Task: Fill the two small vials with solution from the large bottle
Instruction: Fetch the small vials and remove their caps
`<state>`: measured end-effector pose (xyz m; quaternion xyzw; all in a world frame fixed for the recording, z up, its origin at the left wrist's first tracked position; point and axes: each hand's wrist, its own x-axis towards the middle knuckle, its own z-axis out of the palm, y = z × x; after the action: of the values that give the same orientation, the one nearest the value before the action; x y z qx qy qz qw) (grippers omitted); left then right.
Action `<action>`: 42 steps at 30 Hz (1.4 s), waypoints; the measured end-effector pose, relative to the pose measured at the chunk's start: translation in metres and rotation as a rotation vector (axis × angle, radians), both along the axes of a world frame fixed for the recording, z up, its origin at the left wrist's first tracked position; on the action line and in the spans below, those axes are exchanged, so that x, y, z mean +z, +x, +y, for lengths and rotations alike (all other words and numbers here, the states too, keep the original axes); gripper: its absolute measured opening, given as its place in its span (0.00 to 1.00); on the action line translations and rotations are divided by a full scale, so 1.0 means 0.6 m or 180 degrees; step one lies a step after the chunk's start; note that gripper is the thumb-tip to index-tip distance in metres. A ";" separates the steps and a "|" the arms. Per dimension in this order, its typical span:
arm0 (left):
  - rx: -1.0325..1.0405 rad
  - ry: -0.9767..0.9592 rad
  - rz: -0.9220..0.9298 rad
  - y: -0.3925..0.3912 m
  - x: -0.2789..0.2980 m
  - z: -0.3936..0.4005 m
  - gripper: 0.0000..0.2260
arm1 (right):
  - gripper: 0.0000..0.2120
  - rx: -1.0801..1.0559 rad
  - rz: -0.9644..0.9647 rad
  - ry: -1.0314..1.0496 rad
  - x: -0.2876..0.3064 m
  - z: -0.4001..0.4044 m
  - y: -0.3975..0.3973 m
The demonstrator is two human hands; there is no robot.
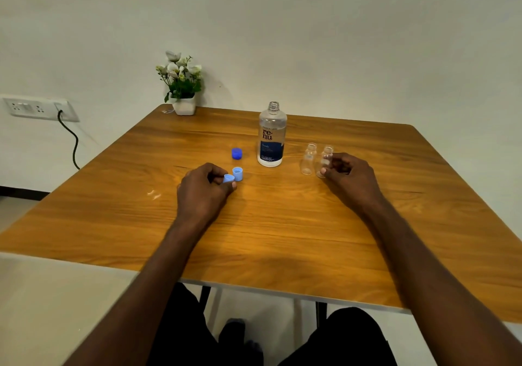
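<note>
Pale blue cap (229, 178) pinched in my left hand (202, 189) at ten o'clock; my right hand (348, 178), two o'clock, grips one clear vial (325, 161) beside its twin (308, 159). Farther, at twelve: a second cap (237, 173), a dark blue cap (236, 153), the open large bottle (271, 137) on the wooden table (282, 224).

- Room evenly lit, moderate brightness, slightly warm cast; light seems to come from above and in front of me.
- Soft sheen on the table (282, 224) near its middle; small bright glint to the left of my left hand (202, 189).
- Faint shadow of the flower pot (184, 106) falls to its right on the wall (339, 41).
- Wide-angle bend: table edges bow, my forearms stretch toward the corners.
- Overall soft focus; bottle (271, 139) label's small print unreadable; vials (309, 159) faint against the wood.
</note>
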<state>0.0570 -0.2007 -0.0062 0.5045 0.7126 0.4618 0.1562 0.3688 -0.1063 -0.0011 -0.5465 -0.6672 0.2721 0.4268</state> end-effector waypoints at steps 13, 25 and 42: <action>-0.0253 -0.0069 0.0334 0.010 -0.005 -0.003 0.14 | 0.19 -0.0013 0.0006 0.0031 -0.005 -0.002 0.001; -0.0108 0.0366 -0.0526 0.016 0.014 -0.027 0.23 | 0.19 -0.0069 -0.0108 0.0077 -0.003 -0.003 -0.002; -0.0202 0.1300 -0.0107 0.007 0.014 0.080 0.11 | 0.29 -0.0619 -0.1009 0.1481 0.026 -0.004 -0.035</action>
<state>0.0613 -0.1530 0.0023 0.5401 0.5853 0.5999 0.0770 0.3480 -0.1088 0.0142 -0.5310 -0.7145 -0.0190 0.4551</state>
